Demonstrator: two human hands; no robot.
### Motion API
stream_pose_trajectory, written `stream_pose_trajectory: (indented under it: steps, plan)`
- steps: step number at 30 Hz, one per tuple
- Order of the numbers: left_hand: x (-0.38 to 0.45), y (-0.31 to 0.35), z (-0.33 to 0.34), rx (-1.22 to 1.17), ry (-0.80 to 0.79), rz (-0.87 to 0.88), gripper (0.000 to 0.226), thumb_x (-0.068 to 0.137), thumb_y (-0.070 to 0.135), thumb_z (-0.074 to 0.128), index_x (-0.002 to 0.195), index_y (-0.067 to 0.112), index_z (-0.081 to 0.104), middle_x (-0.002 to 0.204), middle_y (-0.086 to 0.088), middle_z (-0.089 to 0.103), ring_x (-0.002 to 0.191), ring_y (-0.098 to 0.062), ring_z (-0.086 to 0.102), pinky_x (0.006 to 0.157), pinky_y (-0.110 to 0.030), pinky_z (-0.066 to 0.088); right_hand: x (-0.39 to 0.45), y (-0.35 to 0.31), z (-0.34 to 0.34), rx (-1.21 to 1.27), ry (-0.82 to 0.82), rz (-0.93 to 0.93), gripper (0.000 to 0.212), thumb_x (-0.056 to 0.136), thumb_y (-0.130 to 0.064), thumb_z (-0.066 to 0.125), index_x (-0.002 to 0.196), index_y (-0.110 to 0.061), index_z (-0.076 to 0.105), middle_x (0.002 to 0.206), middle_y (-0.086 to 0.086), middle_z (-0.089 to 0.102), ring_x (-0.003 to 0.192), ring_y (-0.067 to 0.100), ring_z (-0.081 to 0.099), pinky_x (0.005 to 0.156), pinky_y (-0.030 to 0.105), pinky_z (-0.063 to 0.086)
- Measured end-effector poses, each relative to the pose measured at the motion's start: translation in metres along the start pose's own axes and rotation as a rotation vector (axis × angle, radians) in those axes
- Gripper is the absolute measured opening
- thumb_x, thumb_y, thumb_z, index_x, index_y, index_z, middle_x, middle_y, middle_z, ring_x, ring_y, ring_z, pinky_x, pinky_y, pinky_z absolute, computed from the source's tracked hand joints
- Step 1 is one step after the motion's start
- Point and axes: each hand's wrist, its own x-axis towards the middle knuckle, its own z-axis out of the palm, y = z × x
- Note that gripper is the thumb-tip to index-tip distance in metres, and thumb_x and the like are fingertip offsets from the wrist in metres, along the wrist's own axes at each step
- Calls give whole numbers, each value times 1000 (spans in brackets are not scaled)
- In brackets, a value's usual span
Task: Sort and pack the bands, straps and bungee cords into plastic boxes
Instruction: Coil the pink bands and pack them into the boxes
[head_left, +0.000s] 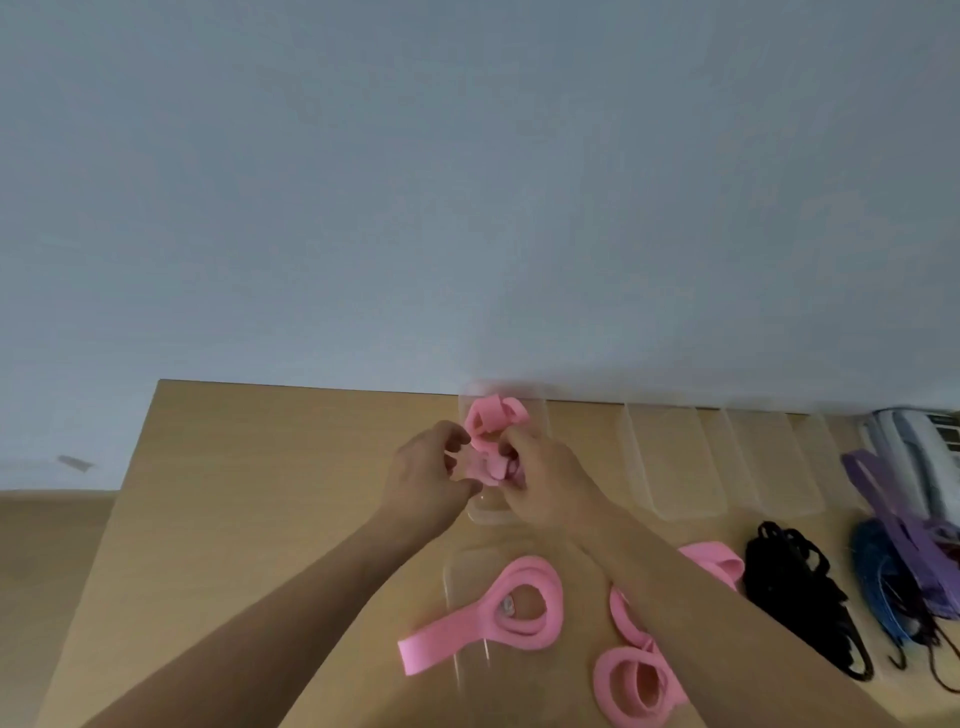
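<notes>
Pink band (491, 470) is being pinched by my left hand (431, 483) and right hand (540, 483). I'm holding it over the far clear box (540, 415).

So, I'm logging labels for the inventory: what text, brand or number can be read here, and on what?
None can be read.
White device at the table's far right: dark panel, too blurred to read.
Small tag inside the pink band loop: too small to read.

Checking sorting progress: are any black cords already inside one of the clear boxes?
No, the black cords lie in a heap on the table, in front of the empty clear boxes.
</notes>
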Motion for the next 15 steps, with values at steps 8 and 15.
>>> stream_pose_trajectory:
  steps: [8, 15]
  plan:
    - [6, -3, -2, -68, -21, 10, 43, 75, 1, 66, 115, 18, 65, 104, 4, 69, 79, -10, 69, 75, -35, 59, 9, -3, 9, -242, 75, -68, 25, 90, -23, 62, 110, -8, 65, 111, 10, 67, 103, 31, 58, 77, 43, 52]
    - [8, -3, -3, -45, -33, 24, 45, 76, -2, 62, 116, 17, 64, 108, 4, 69, 81, -12, 68, 77, -36, 58, 9, -8, 19, -295, 196, -10, 33, 81, -16, 75, 110, -4, 66, 98, 14, 71, 89, 35, 64, 62, 37, 52]
